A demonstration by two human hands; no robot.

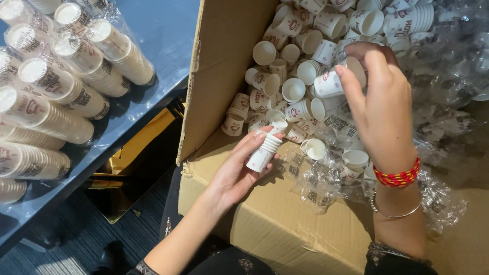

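Wrapped cup stacks point(54, 88) lie on the blue table point(161, 6). Over the box point(234, 48), the left hand point(236, 169) grips a short cup stack point(265, 151); the right hand point(380, 105) pinches a single cup point(332, 83) above loose cups point(299, 48).

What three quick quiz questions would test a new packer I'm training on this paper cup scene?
1. True or false: the left hand holds a small stack of cups.
2. What does the right hand grip? A) a single cup B) tape C) scissors
3. Where do the wrapped cup sleeves lie?

Key: 1 true; 2 A; 3 on the blue table, left of the cardboard box.
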